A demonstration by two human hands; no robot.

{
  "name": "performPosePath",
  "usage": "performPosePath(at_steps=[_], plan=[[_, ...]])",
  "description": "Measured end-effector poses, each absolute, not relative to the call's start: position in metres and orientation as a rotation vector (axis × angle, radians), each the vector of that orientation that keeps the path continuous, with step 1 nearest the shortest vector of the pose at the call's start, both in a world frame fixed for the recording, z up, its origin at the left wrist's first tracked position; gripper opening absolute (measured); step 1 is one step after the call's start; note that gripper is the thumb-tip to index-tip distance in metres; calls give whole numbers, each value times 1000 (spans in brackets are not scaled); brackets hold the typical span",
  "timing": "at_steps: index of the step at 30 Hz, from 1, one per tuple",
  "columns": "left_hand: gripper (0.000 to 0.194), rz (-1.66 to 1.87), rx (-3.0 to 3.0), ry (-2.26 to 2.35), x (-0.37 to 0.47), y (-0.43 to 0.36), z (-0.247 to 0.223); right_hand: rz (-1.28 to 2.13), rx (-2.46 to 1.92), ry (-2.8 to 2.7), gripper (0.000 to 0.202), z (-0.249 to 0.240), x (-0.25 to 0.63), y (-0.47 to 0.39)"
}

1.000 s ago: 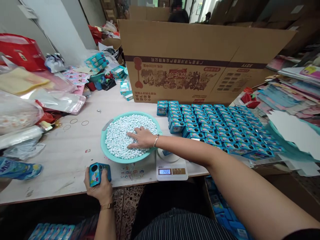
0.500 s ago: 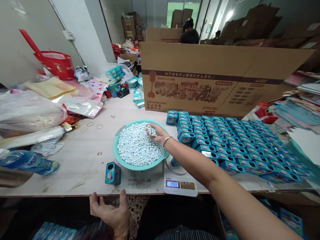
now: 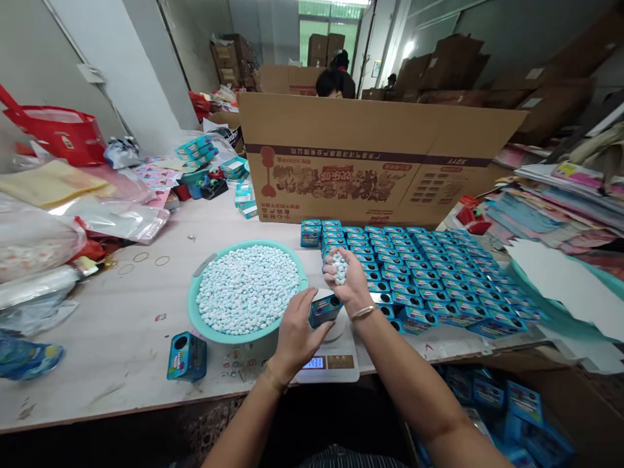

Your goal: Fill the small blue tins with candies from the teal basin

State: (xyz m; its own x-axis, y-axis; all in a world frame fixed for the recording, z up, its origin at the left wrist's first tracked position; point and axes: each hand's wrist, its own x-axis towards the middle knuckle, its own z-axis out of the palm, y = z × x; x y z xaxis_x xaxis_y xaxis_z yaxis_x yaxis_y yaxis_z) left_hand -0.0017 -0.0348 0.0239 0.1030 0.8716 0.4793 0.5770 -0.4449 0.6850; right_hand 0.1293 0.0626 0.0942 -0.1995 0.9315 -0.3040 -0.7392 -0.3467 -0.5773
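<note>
My left hand [image 3: 295,331] has its fingers and thumb around a small blue box [image 3: 324,312] with a dark round spot on top, which stands over the white digital scale [image 3: 344,374]. Just above and right of that box, my right hand [image 3: 357,285] is cupped shut around a handful of pale blue and white candies [image 3: 340,268]. Left of both hands sits a turquoise basin [image 3: 194,305] filled with the same candies [image 3: 248,289]. Another blue box [image 3: 187,357] stands alone near the table's front edge.
Rows of blue boxes [image 3: 414,276] cover the right of the table, with a large cardboard carton [image 3: 351,123] behind them. Plastic bags [image 3: 39,234] and a bottle [image 3: 29,354] lie at left. Paper stacks [image 3: 556,214] stand at right. Two people [image 3: 336,78] are beyond the carton.
My right hand has left the basin with a handful of candies and moved right, over the scale. My left hand has come up from below the table edge and taken hold of the box there.
</note>
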Motion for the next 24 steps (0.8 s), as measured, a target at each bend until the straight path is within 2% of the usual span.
performPosePath(at_steps=[3,8,10,24], plan=[[60,1118,2112,1382,16,-10,29,1548,-794,-328,15,79,147,52],[36,1015,1987,1352,29,5,20,1401,-786,-324,18,57,145,43],[33,1048,1920,1326,29,5,15,1369,-790,-355,19,53,142,40],[37,1072,1859,1312,30,3,16,1309,-854,-407,15,56,138,35]])
